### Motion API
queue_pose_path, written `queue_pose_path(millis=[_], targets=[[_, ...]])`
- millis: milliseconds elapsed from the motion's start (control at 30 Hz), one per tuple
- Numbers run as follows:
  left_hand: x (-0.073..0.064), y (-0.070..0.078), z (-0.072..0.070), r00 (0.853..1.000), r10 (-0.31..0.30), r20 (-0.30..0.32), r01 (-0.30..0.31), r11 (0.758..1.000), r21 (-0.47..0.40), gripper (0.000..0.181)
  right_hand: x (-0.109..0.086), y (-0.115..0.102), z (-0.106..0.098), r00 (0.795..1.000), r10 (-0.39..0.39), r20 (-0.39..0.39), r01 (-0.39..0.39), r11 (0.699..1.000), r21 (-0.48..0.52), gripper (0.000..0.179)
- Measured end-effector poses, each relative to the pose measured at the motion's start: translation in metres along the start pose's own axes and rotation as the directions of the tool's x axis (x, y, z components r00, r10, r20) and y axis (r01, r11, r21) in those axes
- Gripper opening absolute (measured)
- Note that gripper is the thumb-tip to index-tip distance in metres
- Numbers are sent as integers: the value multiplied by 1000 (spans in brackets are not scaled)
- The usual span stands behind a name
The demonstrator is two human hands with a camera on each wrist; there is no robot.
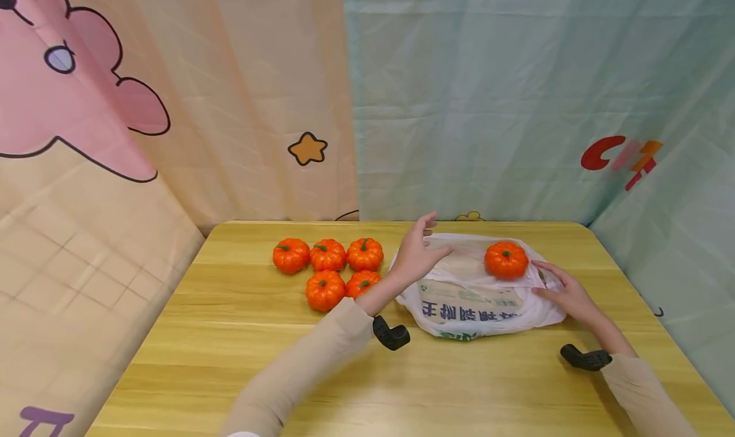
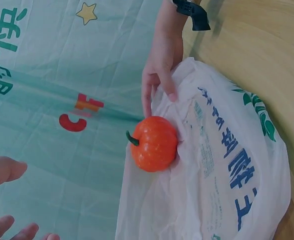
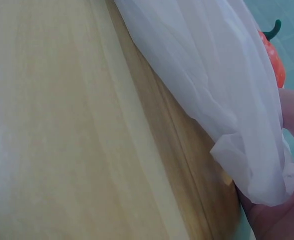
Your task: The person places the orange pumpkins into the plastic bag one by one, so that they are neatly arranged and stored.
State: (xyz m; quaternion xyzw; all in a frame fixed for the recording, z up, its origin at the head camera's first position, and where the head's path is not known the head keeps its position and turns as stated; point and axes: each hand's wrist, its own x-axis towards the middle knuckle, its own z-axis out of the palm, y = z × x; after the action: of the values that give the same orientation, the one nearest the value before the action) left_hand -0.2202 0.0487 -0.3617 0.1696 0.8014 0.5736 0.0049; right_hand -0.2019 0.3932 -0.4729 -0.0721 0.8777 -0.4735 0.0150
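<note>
Hovering by the left end of the bag (image 1: pixel 476 288), our left hand (image 1: pixel 415 255) holds nothing: its fingers are loosely spread, the thumb well apart. Our right hand (image 1: pixel 568 293) rests against the bag's right end, its fingers also spread, forefinger and thumb touching the thin plastic; we cannot tell whether the lower fingers nip a fold. The pumpkin (image 1: pixel 506 260) sits on top of the bag, toward our right hand but not in its grip, stem upward. That hand seems to be placed there to steady the slack plastic, which would slide easily.

Five other pumpkins stand on the bench to the left of the bag: a back row of three (image 1: pixel 328 255) and a front row of two (image 1: pixel 325 291), one partly hidden by our left arm. The close rows look deliberate, perhaps to leave the bag room of its own.

Beneath everything, the bench (image 1: pixel 459 386) is pale yellow wood with a streaky grain. Printed curtains (image 1: pixel 459 105) wall us in, peach on the left and pale green on the right, with an orange star (image 1: pixel 308 148) and a pink cartoon figure (image 1: pixel 92 99).
</note>
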Motion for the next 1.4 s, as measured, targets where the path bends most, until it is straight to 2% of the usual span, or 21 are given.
queue_pose_path(millis=[267,533,767,1000,1267,1400], targets=[[-7,1,-27,998,36,-56,-37,999,-7,66,-1,2,0,1000,-16,-2,16,1000,-5,62],[-14,-3,-58,985,44,-165,-44,999,6,61,1,1,-2,1000,21,10,-21,1000,-19,65],[-22,-21,-82,975,39,-220,-33,999,29,58,0,1,-4,1000,22,19,-21,999,-26,66],[-32,-38,-105,963,68,-261,-60,997,40,55,-1,1,-2,1000,15,13,-15,1000,-10,65],[-42,-55,-130,955,62,-291,-34,994,102,52,-1,4,-3,1000,5,16,-4,1000,-5,65],[-47,-65,-142,951,61,-303,-31,994,104,54,-1,6,-2,1000,2,19,-2,1000,-4,65]])
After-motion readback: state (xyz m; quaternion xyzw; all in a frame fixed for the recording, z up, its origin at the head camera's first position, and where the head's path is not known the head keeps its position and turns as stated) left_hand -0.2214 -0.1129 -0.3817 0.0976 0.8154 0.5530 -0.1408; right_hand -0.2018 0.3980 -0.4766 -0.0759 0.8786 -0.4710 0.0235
